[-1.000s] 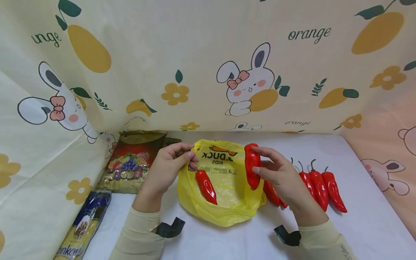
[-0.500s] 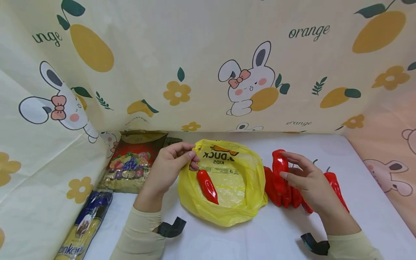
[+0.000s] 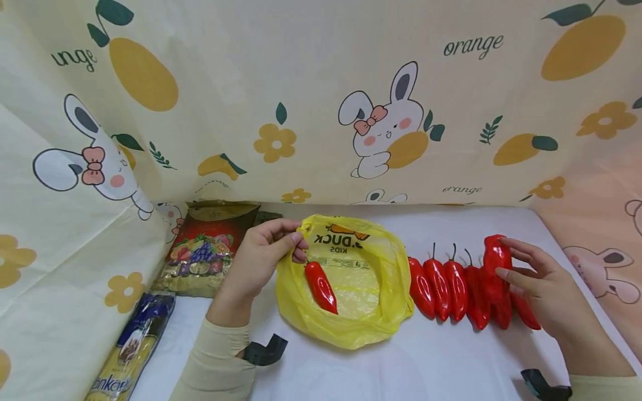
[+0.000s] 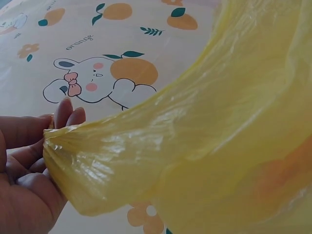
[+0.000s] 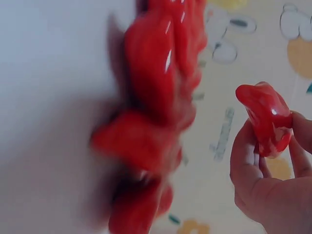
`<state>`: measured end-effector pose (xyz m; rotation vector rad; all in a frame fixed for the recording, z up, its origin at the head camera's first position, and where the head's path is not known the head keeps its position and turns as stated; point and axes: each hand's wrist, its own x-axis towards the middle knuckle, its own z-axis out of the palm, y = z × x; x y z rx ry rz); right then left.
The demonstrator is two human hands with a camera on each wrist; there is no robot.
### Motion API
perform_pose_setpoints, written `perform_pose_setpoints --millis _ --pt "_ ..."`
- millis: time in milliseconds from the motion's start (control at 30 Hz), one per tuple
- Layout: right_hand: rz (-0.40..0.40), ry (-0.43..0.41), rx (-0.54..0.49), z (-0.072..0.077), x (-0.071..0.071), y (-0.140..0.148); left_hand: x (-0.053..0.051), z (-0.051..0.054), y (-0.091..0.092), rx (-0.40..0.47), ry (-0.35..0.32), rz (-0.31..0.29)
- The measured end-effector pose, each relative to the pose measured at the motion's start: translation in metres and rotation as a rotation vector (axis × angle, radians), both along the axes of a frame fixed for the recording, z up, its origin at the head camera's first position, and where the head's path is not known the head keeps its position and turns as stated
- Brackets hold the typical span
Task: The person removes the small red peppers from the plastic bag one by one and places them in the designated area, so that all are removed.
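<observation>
A yellow plastic bag point(image 3: 346, 334) stands with its mouth spread on the white table; one glossy red pepper point(image 3: 321, 287) lies inside. My left hand point(image 3: 261, 259) pinches the left edge of the bag's rim. In the left wrist view the pulled plastic point(image 4: 122, 165) gathers between finger and thumb. To the right of the bag several red peppers point(image 3: 438, 287) lie side by side, green stems pointing away. My right hand point(image 3: 551, 295) grips another red pepper point(image 3: 496, 259) above the right end of that row. The right wrist view shows this pepper point(image 5: 268, 117) held apart from the blurred row point(image 5: 151, 73).
At the back left lies a dark red and gold packet point(image 3: 205, 250) with fruit pictures. A blue and yellow packet point(image 3: 132, 345) lies in front of it. Patterned cloth point(image 3: 311, 111) walls the table at the back and both sides.
My right hand has carried its pepper rightward, from the bag's right rim to over the far end of the row. The left hand keeps its hold on the bag.
</observation>
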<state>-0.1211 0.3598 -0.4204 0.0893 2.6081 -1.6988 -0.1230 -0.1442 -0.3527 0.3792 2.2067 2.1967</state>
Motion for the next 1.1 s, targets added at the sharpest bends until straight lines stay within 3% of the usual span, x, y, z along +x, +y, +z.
perform_pose_setpoints --millis 167,300,467,567,800,1100 --pt "-0.04 0.033 -0.022 -0.009 -0.002 0.034 0.0 0.0 0.0 0.002 0.001 0.004" --pt "-0.056 0.032 0.057 -0.014 -0.001 0.056 0.0 -0.001 0.0 0.002 0.0 0.004" --pt "-0.049 -0.015 0.14 -0.017 -0.002 0.076 0.0 -0.001 -0.001 -0.001 -0.011 0.011" --pt "-0.038 -0.087 0.178 -0.018 -0.006 0.085 0.001 -0.001 -0.001 -0.006 -0.013 0.011" --pt "0.075 -0.232 0.279 -0.029 -0.015 0.097 0.001 -0.001 -0.001 -0.009 -0.009 0.01" --pt "0.096 -0.246 0.282 -0.035 -0.016 0.098 0.001 -0.001 -0.001 -0.011 -0.003 0.007"
